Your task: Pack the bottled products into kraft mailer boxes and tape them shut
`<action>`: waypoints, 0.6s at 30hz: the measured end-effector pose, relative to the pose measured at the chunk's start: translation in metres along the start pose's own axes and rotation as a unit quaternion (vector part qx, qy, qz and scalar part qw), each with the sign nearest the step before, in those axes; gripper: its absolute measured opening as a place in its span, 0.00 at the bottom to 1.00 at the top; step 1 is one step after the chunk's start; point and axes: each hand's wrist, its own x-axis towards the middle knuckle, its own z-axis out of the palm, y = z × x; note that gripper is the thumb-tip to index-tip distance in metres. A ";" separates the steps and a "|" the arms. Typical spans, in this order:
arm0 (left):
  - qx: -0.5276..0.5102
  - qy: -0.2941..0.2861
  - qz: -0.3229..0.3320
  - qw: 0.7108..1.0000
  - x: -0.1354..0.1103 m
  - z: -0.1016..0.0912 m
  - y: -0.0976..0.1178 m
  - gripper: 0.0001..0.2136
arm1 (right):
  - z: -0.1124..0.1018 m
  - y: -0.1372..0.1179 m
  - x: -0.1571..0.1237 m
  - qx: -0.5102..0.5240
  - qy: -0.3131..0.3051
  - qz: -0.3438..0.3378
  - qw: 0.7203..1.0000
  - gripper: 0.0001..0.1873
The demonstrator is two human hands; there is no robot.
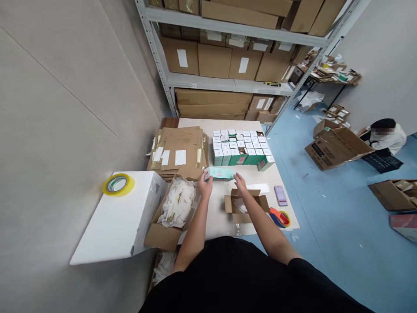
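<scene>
Beyond the open cardboard box (229, 204), the left hand (205, 186) gripped the teal carton (221, 173); the right hand (240, 183), half-open, was at its end, contact unclear — light, level support suited it.

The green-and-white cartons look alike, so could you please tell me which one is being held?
The carton in the left hand, its other end by the right hand; the other cartons sit grouped on the table beyond.

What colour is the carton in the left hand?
The carton is mint green with a whitish end; head view.
</scene>
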 end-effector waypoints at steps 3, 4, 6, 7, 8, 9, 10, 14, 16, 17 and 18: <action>-0.056 -0.021 -0.010 0.998 -0.016 0.000 0.009 0.19 | -0.017 -0.004 -0.010 0.012 0.004 -0.056 0.998 0.33; -0.060 -0.036 -0.007 0.998 -0.024 0.001 0.011 0.19 | -0.024 -0.005 -0.015 0.010 0.009 -0.079 0.997 0.33; -0.051 -0.066 -0.006 0.997 -0.042 0.007 0.015 0.18 | -0.044 -0.005 -0.025 -0.001 0.033 -0.117 0.993 0.31; -0.036 -0.081 -0.009 0.996 -0.051 0.011 0.018 0.17 | -0.055 -0.003 -0.031 -0.009 0.051 -0.127 0.991 0.30; -0.017 -0.094 -0.016 0.995 -0.061 0.015 0.019 0.16 | -0.068 0.000 -0.037 -0.017 0.069 -0.131 0.989 0.30; 0.003 -0.105 -0.023 0.994 -0.071 0.020 0.021 0.14 | -0.081 0.004 -0.043 -0.025 0.087 -0.132 0.987 0.29; 0.023 -0.115 -0.030 0.993 -0.082 0.025 0.023 0.14 | -0.095 0.008 -0.048 -0.034 0.105 -0.131 0.985 0.29; 0.062 -0.134 -0.059 0.987 -0.124 0.045 0.025 0.11 | -0.144 0.033 -0.069 -0.082 0.155 -0.102 0.979 0.27; 0.078 -0.134 -0.070 0.985 -0.143 0.053 0.025 0.10 | -0.161 0.046 -0.077 -0.113 0.165 -0.084 0.976 0.27; 0.088 -0.133 -0.074 0.984 -0.151 0.055 0.024 0.09 | -0.168 0.052 -0.080 -0.127 0.165 -0.077 0.975 0.27; 0.100 -0.134 -0.079 0.983 -0.158 0.056 0.024 0.09 | -0.174 0.057 -0.082 -0.139 0.160 -0.070 0.975 0.27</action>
